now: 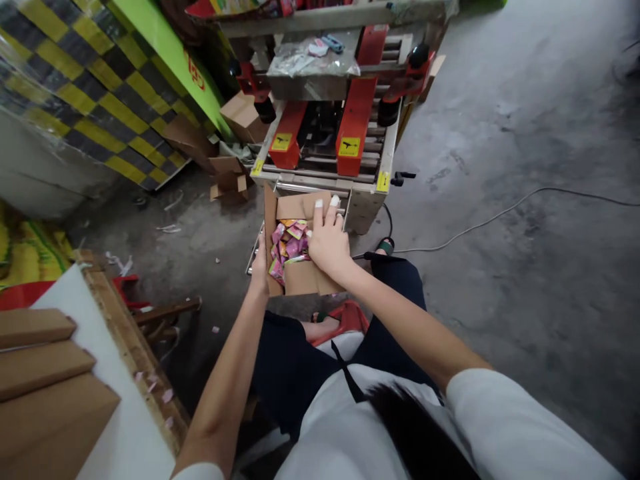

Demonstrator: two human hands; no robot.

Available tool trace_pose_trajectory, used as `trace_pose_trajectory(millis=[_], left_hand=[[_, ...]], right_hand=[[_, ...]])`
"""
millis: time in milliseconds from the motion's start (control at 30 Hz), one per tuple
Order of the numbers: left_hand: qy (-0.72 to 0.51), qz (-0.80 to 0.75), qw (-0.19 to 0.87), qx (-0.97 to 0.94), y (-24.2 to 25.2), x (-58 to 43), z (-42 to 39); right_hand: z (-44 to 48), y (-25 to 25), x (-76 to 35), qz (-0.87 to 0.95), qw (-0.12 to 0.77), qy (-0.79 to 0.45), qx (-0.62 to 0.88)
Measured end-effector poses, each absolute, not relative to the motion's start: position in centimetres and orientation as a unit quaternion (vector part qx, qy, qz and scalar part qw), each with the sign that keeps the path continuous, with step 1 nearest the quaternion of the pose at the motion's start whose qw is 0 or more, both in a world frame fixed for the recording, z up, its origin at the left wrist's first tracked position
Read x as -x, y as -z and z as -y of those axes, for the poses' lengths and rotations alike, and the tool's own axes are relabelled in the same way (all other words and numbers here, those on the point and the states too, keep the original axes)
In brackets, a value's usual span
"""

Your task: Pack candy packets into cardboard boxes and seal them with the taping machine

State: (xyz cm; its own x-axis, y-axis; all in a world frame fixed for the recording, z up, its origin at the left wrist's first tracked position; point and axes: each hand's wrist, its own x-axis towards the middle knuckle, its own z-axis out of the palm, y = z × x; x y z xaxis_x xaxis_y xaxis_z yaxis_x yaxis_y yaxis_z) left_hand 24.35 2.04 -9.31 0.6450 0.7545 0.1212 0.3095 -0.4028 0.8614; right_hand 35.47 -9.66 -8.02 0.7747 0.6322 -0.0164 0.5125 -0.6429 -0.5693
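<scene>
I have the open carton (301,277), with pink packets (290,245) inside, between my two hands, which are apart: the left hand (259,267) lies against the carton's outer left wall, its grip too hidden for me to tell, and the right hand (330,243) spreads its fingers over the carton's right flap. Beyond the carton I see the roller machine (356,120); left of it, cardboard boxes (55,407) on a white table (125,420).

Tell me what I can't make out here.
In the head view:
- Inside the box, right side: covered by flaps and the right hand.
- Print on the packets: too small, blurred.
- Left hand: partly hidden behind the box.
- Cartons at left: cut off by the edge.
</scene>
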Motion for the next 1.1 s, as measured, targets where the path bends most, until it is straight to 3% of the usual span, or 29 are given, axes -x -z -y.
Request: trace_pose_trajectory(millis=[133,433,800,1100], left_hand=[[-0.237,-0.308,0.429,-0.815,10.1,-24.7,-0.2],[-0.152,-0.275,0.196,-0.929,10.1,-25.4,1.0],[-0.139,-0.140,0.315,-0.928,9.2,-25.1,-2.2],[-0.124,-0.187,0.195,-0.955,8.9,-27.2,-0.1]], right_hand=[[9.8,7.7,-35.4,0.309,0.305,-0.125,0.892],[10.9,9.2,-36.4,0.361,0.355,-0.121,0.854],[10.2,8.9,-35.9,0.360,0.310,-0.102,0.874],[10.2,9.8,-37.3,0.375,0.318,-0.090,0.866]])
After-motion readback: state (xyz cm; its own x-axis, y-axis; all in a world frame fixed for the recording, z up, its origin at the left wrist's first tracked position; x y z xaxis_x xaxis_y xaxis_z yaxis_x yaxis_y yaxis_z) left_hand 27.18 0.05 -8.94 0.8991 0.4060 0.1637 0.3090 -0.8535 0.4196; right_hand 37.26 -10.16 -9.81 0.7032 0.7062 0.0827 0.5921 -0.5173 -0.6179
